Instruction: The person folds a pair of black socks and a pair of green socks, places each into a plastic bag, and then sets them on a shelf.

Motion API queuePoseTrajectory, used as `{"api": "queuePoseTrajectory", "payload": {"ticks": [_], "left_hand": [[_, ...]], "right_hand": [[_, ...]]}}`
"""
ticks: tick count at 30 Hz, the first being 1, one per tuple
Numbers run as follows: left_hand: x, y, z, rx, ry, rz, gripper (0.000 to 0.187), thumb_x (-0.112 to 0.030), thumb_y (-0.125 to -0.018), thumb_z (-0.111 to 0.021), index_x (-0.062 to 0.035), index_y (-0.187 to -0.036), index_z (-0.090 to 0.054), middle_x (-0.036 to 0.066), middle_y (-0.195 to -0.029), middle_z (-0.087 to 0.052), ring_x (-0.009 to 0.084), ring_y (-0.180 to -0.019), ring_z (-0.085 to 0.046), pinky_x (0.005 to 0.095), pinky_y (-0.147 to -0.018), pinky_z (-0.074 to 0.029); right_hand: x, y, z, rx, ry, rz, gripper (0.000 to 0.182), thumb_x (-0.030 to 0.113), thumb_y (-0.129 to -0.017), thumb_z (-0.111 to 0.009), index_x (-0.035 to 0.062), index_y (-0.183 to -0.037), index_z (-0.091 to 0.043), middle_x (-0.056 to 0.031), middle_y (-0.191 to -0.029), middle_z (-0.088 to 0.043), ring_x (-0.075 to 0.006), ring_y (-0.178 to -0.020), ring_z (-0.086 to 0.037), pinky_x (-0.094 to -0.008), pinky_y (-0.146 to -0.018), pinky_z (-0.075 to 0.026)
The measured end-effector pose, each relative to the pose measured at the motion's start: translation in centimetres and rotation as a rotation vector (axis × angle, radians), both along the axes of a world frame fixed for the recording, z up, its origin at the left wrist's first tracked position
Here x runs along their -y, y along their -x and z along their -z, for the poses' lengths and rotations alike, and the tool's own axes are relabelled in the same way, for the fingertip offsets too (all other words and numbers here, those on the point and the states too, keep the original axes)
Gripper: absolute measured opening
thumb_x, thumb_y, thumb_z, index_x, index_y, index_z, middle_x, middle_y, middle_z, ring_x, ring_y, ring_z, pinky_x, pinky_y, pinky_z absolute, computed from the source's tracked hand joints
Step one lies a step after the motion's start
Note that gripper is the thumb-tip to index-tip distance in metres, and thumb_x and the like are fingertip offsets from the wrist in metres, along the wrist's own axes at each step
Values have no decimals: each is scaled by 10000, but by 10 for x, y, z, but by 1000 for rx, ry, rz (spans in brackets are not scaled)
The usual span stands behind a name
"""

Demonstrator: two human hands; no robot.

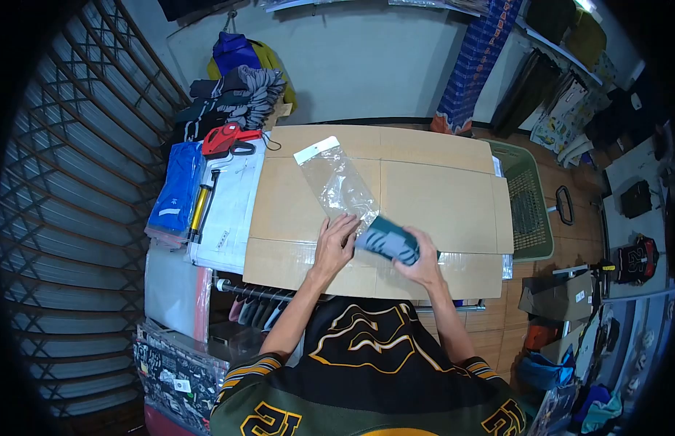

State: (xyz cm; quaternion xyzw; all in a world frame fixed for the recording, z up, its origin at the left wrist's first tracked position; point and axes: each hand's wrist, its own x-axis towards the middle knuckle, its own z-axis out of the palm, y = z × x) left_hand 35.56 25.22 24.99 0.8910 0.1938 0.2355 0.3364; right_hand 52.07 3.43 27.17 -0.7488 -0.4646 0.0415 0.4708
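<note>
A clear plastic bag (339,178) with a white header strip lies slantwise on the cardboard-covered table (439,196), its header pointing away from me. My left hand (337,243) is closed at the near end of the bag, fingertips on the film. In my right hand (422,263) is a folded piece of dark green and grey patterned fabric (390,241), gripped at its right end. The fabric's far left corner meets the near end of the bag, and its left edge comes close to my left fingers.
Left of the cardboard are a red tape dispenser (227,139), a yellow and black hand pump (201,207) and blue packed clothing (179,185). Folded garments (243,94) are stacked behind. A green basket (523,200) stands at the right; clothes hang on a rail (257,291) below the near edge.
</note>
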Motion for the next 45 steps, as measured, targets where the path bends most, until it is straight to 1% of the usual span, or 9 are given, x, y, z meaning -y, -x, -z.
{"api": "queuePoseTrajectory", "payload": {"ticks": [6,14,17,20,23,35,38,41,45], "left_hand": [[-3,4,0,-3,44,74,461,38,-963,-614,-96,-1388,-732,133,-1492,-670,350,-1491,-533,600,-1274,-306],[-3,6,5,113,51,64,520,128,-888,-609,-63,-1351,-747,149,-1421,-715,374,-1393,-624,556,-1239,-397],[-3,7,5,282,53,-18,419,120,-901,-652,-26,-1280,-754,181,-1255,-767,367,-1168,-736,475,-1069,-546],[7,5,-6,245,375,-221,291,92,-924,-693,7,-1198,-739,181,-1063,-758,317,-925,-750,402,-839,-599],[7,3,1,322,254,-276,196,51,-965,-714,22,-1159,-723,140,-964,-734,188,-845,-742,318,-734,-607],[5,2,2,423,185,-229,192,55,-957,-722,40,-1149,-716,161,-1019,-748,199,-887,-755,309,-761,-604],[2,5,11,363,301,-252,263,46,-924,-740,35,-1184,-701,210,-1209,-705,275,-1095,-729,358,-896,-596],[5,15,-13,171,33,-307,474,-55,-895,-773,-10,-1344,-630,260,-1437,-587,430,-1382,-549,547,-1141,-454],[5,16,-2,-23,-51,-410,710,-184,-868,-813,-25,-1488,-506,248,-1537,-511,463,-1512,-379,687,-1244,-222]], "right_hand": [[-3,7,-9,103,182,-114,758,209,-664,-879,98,-1386,-677,-154,-1271,-697,-361,-1213,-627,-473,-1088,-491],[-16,27,0,156,266,119,792,225,-678,-893,133,-1431,-665,-152,-1308,-655,-372,-1242,-598,-501,-1070,-473],[-21,39,6,176,287,205,810,239,-688,-900,149,-1454,-650,-154,-1332,-634,-376,-1263,-576,-509,-1070,-454],[-27,49,5,192,333,249,822,246,-704,-901,170,-1479,-637,-163,-1379,-605,-387,-1280,-552,-521,-1077,-439],[-32,60,-4,243,393,269,815,243,-735,-877,180,-1507,-622,-189,-1423,-588,-404,-1270,-558,-531,-1048,-457],[-72,79,-4,237,474,291,866,341,-808,-882,121,-1570,-536,-240,-1511,-512,-431,-1310,-515,-553,-1033,-443],[-73,81,-5,246,371,256,922,381,-828,-877,71,-1598,-476,-284,-1548,-470,-470,-1380,-469,-588,-1097,-403],[-61,84,-6,284,289,193,927,377,-873,-851,37,-1622,-422,-346,-1603,-397,-534,-1461,-396,-633,-1156,-353],[-42,91,10,306,404,73,844,369,-965,-756,41,-1649,-387,-366,-1662,-327,-555,-1538,-309,-677,-1210,-287]]}}
